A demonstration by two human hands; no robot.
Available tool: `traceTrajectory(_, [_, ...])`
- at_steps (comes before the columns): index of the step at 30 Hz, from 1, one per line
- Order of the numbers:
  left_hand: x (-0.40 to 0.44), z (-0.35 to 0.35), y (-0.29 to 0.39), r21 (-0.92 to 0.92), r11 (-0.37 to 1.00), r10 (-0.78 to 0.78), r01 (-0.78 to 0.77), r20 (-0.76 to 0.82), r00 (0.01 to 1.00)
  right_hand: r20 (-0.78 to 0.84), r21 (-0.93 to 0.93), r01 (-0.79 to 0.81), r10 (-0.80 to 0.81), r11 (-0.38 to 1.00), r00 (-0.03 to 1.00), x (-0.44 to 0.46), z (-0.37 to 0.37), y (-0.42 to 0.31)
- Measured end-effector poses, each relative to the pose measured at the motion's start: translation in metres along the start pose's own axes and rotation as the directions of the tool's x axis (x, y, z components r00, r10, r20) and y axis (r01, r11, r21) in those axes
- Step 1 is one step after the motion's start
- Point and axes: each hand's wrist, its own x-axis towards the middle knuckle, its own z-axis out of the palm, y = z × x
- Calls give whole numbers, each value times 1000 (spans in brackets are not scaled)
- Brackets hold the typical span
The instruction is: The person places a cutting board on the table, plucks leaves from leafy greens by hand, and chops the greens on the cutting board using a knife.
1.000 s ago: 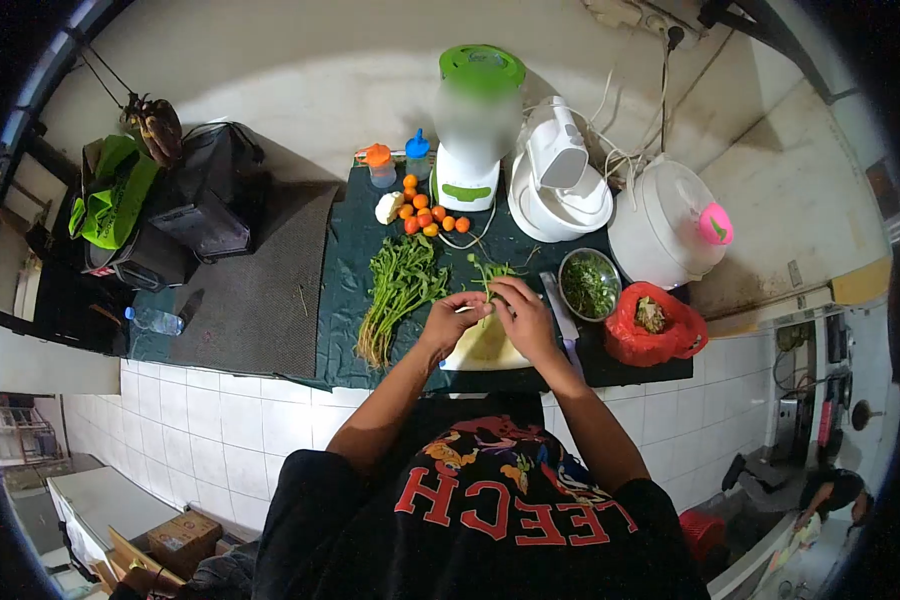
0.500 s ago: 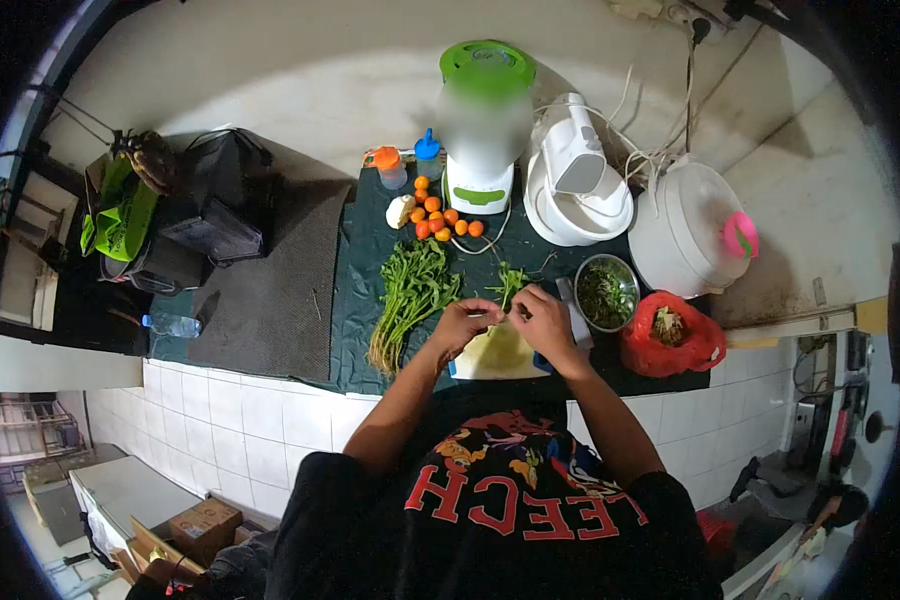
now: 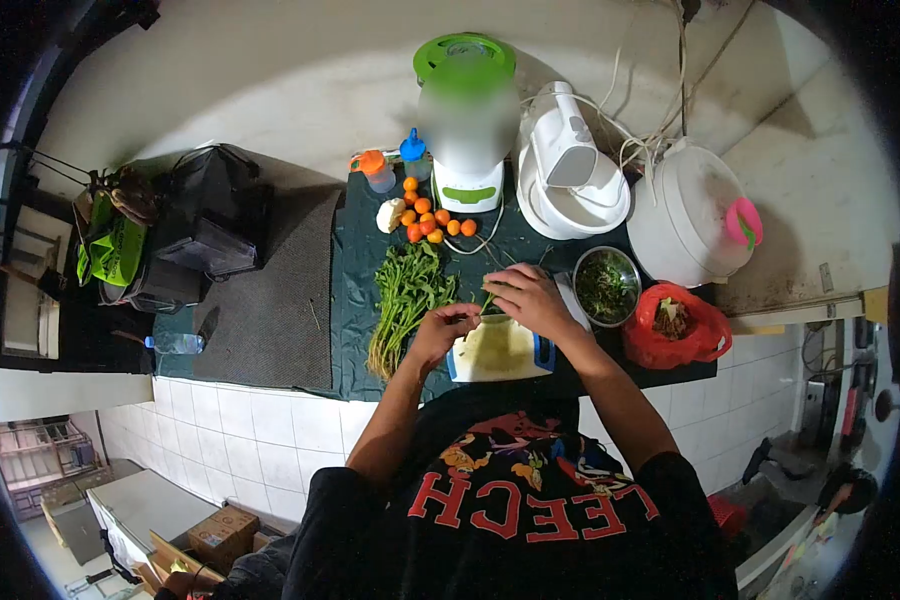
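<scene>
Both hands meet above the far edge of a cutting board (image 3: 500,352) with blue corners. My left hand (image 3: 444,333) pinches the lower end of a thin green stem (image 3: 487,301). My right hand (image 3: 530,300) has its fingers closed round the upper part of the same stem, covering most of it. A bunch of leafy greens (image 3: 408,300) with roots lies just left of my left hand. Right of my right hand is a metal bowl (image 3: 606,287) of picked leaves. A knife, partly hidden by my right hand, lies between the board and the bowl.
Behind are small orange tomatoes (image 3: 428,226), a cauliflower piece (image 3: 391,215), two capped bottles, a white-green appliance (image 3: 468,190) and a stand mixer (image 3: 570,160). A red bag (image 3: 676,325) and white rice cooker (image 3: 685,215) stand right. Far left are a plastic bottle (image 3: 175,344) and black bins.
My right hand has moved over the top of the stem, covering leaves that showed before. More of the cutting board shows now. The camera view has shifted slightly.
</scene>
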Motion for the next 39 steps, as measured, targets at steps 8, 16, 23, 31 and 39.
traceTrajectory(8, [-4,4,7,68,997,28,-32,60,998,4,107,-55,55,993,998,-11,10,2])
traceTrajectory(16, [-11,6,-17,390,906,122,-165,132,984,127,23,-41,37,999,991,-32,11,-39])
traceTrajectory(23, [-17,22,-52,440,898,47,-23,-43,998,8,-13,-429,429,903,903,-63,48,1])
traceTrajectory(31, [64,24,-61,384,920,187,-82,-244,952,37,384,-764,818,518,573,-53,79,60])
traceTrajectory(39, [69,17,-79,657,747,318,-99,-223,921,56,35,-833,831,552,553,-84,106,31])
